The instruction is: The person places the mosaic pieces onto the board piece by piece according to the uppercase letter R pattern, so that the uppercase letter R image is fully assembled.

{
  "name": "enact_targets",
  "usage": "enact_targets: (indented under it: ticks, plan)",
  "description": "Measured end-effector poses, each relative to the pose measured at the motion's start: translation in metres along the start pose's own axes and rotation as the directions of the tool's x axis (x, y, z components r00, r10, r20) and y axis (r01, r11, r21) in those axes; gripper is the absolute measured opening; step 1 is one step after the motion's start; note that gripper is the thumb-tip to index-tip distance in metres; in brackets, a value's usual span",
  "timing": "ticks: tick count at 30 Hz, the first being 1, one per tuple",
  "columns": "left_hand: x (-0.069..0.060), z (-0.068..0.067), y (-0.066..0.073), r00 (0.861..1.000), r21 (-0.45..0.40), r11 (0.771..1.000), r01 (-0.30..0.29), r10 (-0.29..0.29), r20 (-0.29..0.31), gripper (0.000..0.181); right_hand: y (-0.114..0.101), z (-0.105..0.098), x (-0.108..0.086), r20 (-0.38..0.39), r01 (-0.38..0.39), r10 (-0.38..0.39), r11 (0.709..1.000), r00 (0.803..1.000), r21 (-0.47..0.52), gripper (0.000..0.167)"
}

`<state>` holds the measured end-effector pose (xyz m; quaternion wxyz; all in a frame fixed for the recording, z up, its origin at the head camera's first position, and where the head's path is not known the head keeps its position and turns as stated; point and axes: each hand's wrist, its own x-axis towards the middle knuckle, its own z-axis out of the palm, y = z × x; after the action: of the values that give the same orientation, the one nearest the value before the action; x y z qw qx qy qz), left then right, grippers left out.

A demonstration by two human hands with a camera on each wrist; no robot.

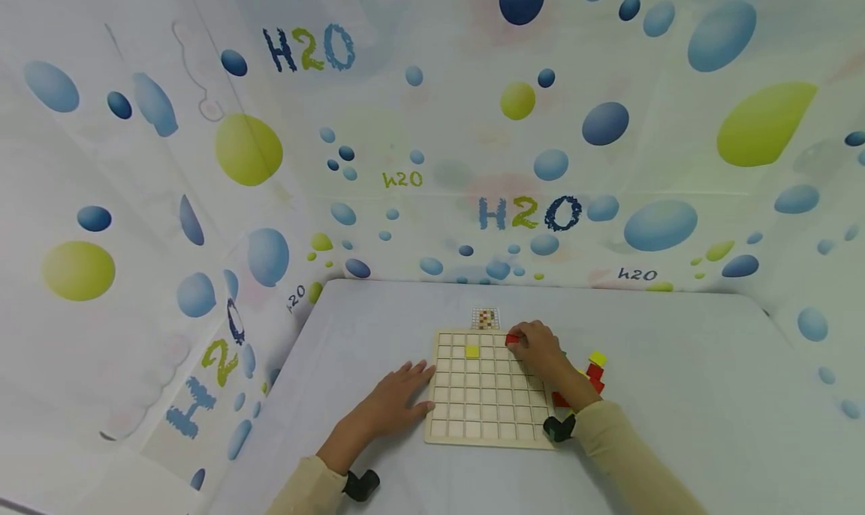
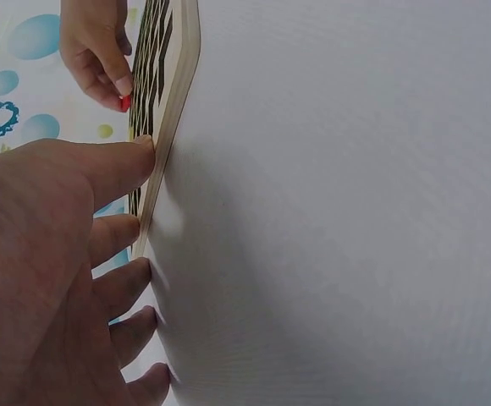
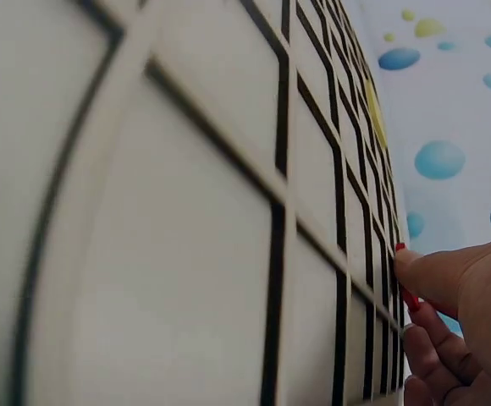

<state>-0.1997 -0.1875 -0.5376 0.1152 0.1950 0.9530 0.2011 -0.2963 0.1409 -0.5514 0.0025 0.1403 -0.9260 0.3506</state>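
Observation:
A wooden grid board (image 1: 473, 395) lies on the white table, one yellow tile (image 1: 472, 351) in a cell of its upper part. My right hand (image 1: 541, 347) pinches a red tile (image 1: 512, 339) at the board's far right part; the right wrist view shows this red tile (image 3: 409, 298) between thumb and fingers (image 3: 449, 279). My left hand (image 1: 399, 401) rests with spread fingers against the board's left edge. In the left wrist view the thumb and a fingertip of that hand (image 2: 51, 245) touch the board's side (image 2: 171, 110).
Behind the board lies a small printed pattern card (image 1: 485, 318). Right of the board, partly under my right forearm, is a loose pile of red and yellow tiles (image 1: 595, 371). A patterned cloth (image 1: 419, 124) hangs behind the table (image 1: 703, 395).

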Motion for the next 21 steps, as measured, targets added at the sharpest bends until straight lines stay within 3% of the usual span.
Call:
enact_targets:
  ticks: [12, 17, 21]
  plan:
    - [0.000, 0.002, 0.000, 1.000, 0.003, 1.000, 0.014, -0.014, 0.004, 0.068, -0.030, 0.024, 0.003, 0.013, 0.065, -0.065, 0.998, 0.998, 0.009, 0.021]
    - [0.000, 0.003, -0.001, 1.000, 0.002, 1.000, 0.006, -0.006, -0.002, 0.068, -0.035, 0.028, 0.001, 0.013, 0.121, -0.121, 0.993, 0.993, -0.014, 0.013]
    - [0.000, 0.002, -0.001, 1.000, 0.007, 1.000, 0.011, -0.011, -0.001, 0.069, -0.036, 0.029, 0.001, 0.032, 0.110, -0.110, 0.994, 0.993, -0.025, 0.014]
